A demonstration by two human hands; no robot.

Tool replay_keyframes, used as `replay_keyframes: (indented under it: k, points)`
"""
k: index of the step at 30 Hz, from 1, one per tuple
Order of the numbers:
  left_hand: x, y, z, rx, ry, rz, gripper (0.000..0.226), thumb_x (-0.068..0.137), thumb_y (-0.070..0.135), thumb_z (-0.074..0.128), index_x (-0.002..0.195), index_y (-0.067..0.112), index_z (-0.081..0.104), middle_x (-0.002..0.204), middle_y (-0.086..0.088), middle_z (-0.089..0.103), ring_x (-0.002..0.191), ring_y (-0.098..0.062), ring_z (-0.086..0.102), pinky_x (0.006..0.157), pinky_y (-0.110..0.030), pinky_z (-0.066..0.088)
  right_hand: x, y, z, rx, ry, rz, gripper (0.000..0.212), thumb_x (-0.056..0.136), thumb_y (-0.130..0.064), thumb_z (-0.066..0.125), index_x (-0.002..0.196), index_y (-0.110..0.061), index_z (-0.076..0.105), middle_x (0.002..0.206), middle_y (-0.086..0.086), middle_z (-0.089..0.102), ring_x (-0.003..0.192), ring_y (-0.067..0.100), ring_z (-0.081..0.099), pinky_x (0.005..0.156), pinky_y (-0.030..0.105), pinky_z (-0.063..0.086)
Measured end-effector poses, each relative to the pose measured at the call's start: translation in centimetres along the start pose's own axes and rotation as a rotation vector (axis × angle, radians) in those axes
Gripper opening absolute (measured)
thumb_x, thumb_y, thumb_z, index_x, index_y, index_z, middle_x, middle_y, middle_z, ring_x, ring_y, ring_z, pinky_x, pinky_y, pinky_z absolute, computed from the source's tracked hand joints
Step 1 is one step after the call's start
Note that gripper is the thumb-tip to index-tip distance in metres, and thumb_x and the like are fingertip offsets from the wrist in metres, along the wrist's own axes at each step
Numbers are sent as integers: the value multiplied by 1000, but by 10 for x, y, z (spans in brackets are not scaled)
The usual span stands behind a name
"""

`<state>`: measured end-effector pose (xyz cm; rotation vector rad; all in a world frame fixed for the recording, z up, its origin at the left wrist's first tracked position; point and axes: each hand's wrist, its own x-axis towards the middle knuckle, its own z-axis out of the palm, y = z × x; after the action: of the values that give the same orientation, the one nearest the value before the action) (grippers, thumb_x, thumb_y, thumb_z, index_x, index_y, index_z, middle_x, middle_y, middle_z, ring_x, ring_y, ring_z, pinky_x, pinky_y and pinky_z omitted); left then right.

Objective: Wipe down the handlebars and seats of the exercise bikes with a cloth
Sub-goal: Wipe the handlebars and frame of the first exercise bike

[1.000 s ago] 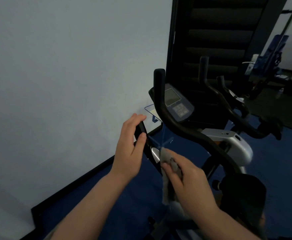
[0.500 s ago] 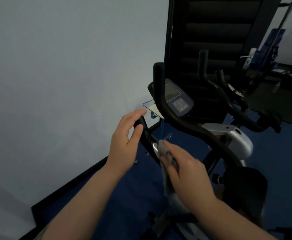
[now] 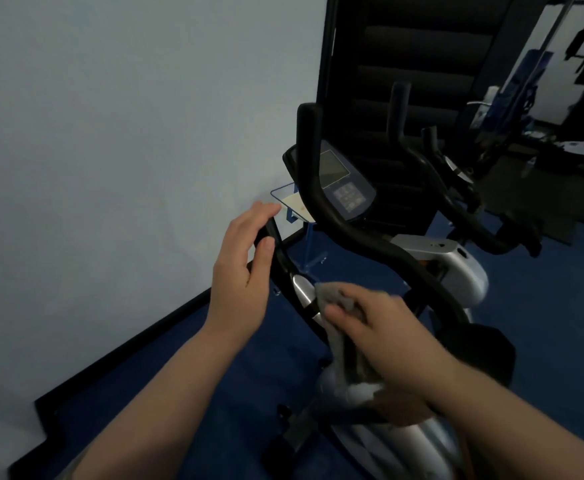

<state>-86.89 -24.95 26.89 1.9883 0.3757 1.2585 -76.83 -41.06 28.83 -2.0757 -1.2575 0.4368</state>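
The near handlebar (image 3: 285, 263) of the exercise bike (image 3: 439, 271) runs as a long dark bar from its tip, up and away toward the wall, down and toward the person to a shiny silver sensor patch (image 3: 302, 292) and on to the stem. The left hand (image 3: 244, 268) is wrapped round the upper end, fingers curled over the tip and thumb laid along the grip. The right hand (image 3: 380, 327) grips a bunched grey cloth (image 3: 339, 299) and presses its leading fold against the bar just below the silver patch, with the rest of the cloth trailing down under the palm. So the unwiped length seems to lie up and away from the right hand, along the bar's own axis, and the left hand sits on that very stretch. It would have to shift or let go for the cloth to reach the tip. To the right, the other handlebar (image 3: 346, 233) curves up past the console (image 3: 342, 183), close enough that the right forearm must keep inside it. The dark seat (image 3: 484, 355) lies near the right wrist, partly hidden by the arm. A second bike's bars (image 3: 457, 199) stand behind, well apart. A small blue stand (image 3: 292, 202) sits by the wall beyond the left hand, clear of the wiping line.
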Motion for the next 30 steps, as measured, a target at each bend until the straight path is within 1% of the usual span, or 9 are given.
replay_keyframes:
  k: [2,5,7,10,13,19,22,25,30]
  points:
    - [-1,-1,4,11,21,18,37,101,3,41,135,16,48,134,15,47,134,-4,40,111,-19,30,22,-4,1,119,-35,-17,24,97,-35,54,118,-31,65,98,-8,71,91,2,65,82,21,50]
    - [-3,-1,6,41,40,36,38,101,2,40,136,15,46,134,8,47,131,-6,42,111,-21,31,36,-9,7,186,-43,-84,33,98,-30,53,130,-30,59,110,-13,69,101,-3,61,87,12,47]
    - [-2,-2,6,72,39,35,37,101,3,40,136,13,46,133,5,48,130,-5,42,110,-21,31,25,1,-2,109,-114,-133,38,98,-30,54,135,-34,53,113,-14,68,104,-4,60,87,7,44]
    - [-2,1,6,106,47,5,36,100,4,40,135,10,47,132,6,48,127,-2,43,108,-18,31,9,29,-34,-60,-343,-178,39,95,-32,59,133,-40,55,110,-13,69,101,-2,63,90,25,50]
    - [-5,7,12,142,71,-43,38,102,2,38,139,10,44,137,4,46,131,-2,40,110,-18,28,20,49,-65,-262,-566,-279,39,92,-29,64,129,-39,58,119,-22,61,111,-7,55,96,22,45]
    - [-41,35,52,413,102,-115,61,98,10,44,153,18,18,162,6,1,150,-15,-2,121,-26,2,34,53,-60,-196,-637,-296,36,93,-33,63,128,-39,59,107,-16,70,98,-4,63,90,27,51]
    - [-63,36,69,559,-50,-12,48,100,13,36,147,20,33,160,3,19,150,-16,6,121,-33,3,42,69,-80,-372,-653,-442,39,91,-36,64,129,-38,58,122,-19,64,110,-2,58,94,31,49]
    - [-67,34,67,560,-90,-80,40,100,16,30,133,19,54,143,4,47,146,-12,21,120,-41,10,53,79,-101,-502,-642,-517,41,91,-33,63,131,-40,57,132,-22,57,119,-4,51,98,24,44]
    - [-66,35,64,619,-110,-91,38,100,19,31,126,23,59,130,9,55,143,-10,26,118,-45,15,50,65,-74,-402,-666,-613,36,92,-41,62,127,-37,62,110,-10,71,96,6,64,82,25,48]
